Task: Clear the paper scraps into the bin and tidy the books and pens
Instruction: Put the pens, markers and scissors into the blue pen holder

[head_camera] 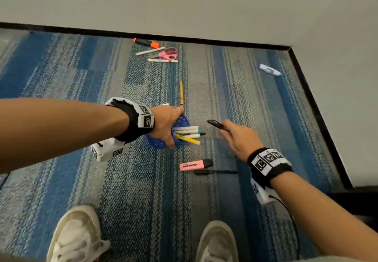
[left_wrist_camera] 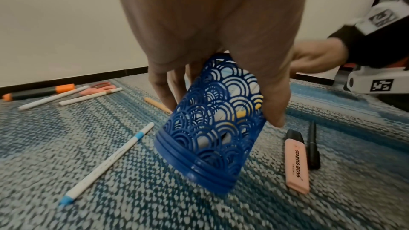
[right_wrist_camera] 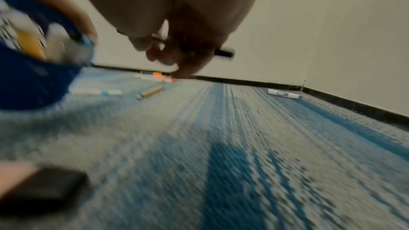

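Note:
My left hand [head_camera: 166, 125] grips a blue lattice pen cup [head_camera: 180, 134], tilted just above the carpet with its mouth to the right; several pens [head_camera: 189, 133] stick out of it. In the left wrist view my fingers [left_wrist_camera: 272, 104] wrap the cup [left_wrist_camera: 210, 128]. My right hand [head_camera: 238, 137] pinches a black pen [head_camera: 215, 124] just right of the cup's mouth; the blurred right wrist view shows that pen [right_wrist_camera: 223, 52] across the fingers. On the carpet lie a pink highlighter [head_camera: 195, 164], a thin black pen [head_camera: 214, 172] and a yellow pencil [head_camera: 181, 93].
By the far wall lie an orange highlighter [head_camera: 146, 43], pink scissors [head_camera: 168, 54] and two white pens [head_camera: 162, 60]. A white and blue marker [head_camera: 270, 70] lies near the right wall. A white pen with a blue cap [left_wrist_camera: 106, 163] lies left of the cup. My shoes [head_camera: 77, 235] stand below.

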`<state>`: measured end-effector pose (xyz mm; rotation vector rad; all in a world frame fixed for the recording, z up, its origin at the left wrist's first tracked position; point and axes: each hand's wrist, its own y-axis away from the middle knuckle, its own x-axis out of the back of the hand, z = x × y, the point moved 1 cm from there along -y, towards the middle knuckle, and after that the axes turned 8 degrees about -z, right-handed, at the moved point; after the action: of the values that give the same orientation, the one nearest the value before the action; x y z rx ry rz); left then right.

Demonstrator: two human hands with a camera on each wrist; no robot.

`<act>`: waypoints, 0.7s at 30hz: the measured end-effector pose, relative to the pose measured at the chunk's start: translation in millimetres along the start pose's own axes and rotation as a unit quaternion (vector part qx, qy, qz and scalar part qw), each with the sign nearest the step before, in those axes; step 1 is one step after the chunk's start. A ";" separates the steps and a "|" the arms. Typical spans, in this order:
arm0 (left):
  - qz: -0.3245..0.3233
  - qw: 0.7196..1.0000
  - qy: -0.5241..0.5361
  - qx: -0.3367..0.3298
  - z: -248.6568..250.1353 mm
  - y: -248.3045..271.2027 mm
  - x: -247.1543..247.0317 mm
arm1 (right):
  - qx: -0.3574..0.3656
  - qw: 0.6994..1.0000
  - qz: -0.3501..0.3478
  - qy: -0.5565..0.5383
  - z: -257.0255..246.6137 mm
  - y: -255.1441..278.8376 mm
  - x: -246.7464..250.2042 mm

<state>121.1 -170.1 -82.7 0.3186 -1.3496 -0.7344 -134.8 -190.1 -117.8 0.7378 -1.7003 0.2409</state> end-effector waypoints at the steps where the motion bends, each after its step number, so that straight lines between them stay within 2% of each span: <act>1: 0.000 1.000 -0.001 -0.008 2.1 -4.0 2.5 | 0.012 0.999 0.041 0.001 -10.6 -0.3 9.3; 3: 0.004 1.000 -0.005 -0.025 8.1 -10.9 8.8 | 0.034 0.997 0.047 0.047 -32.3 -5.7 20.8; 5: 0.015 0.999 -0.002 -0.044 14.5 -16.8 15.9 | 0.040 0.995 0.009 0.094 -49.4 -15.2 25.3; 7: 0.024 0.998 0.002 -0.058 18.3 -20.5 21.6 | 0.095 0.994 0.007 0.055 -58.1 -21.0 29.4; 9: 0.033 0.998 -0.001 -0.058 16.4 -21.4 24.5 | 0.112 0.991 0.069 -0.025 -56.5 -19.9 34.4; 11: 0.038 0.998 -0.001 -0.056 10.5 -19.6 24.8 | 0.063 0.983 0.147 -0.086 -40.3 -9.8 31.8; 12: 0.039 0.998 0.001 -0.054 6.2 -17.8 24.3 | 0.034 0.984 0.146 -0.094 -31.2 -2.3 26.2; 13: 0.039 0.998 0.004 -0.052 1.6 -15.3 23.5 | 0.011 0.992 0.088 -0.086 -21.7 5.9 16.2; 14: 0.037 0.998 0.006 -0.047 -3.3 -12.8 22.8 | -0.005 0.998 -0.016 -0.057 -13.8 14.2 2.9; 16: 0.030 0.999 0.005 -0.032 -13.6 -7.6 20.8 | -0.025 0.973 -0.230 0.026 -4.5 31.5 -27.0; 17: 0.023 0.999 0.003 -0.023 -18.6 -4.7 20.0 | -0.029 0.958 -0.278 0.055 -1.8 37.7 -40.2; 21: -0.009 1.000 -0.019 0.019 -38.1 7.7 13.1 | -0.006 0.959 -0.275 0.068 -3.5 38.0 -58.5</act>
<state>160.3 -180.4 -76.4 0.3491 -1.3995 -0.7321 -148.9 -138.8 -163.0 1.1254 -1.3058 -0.1070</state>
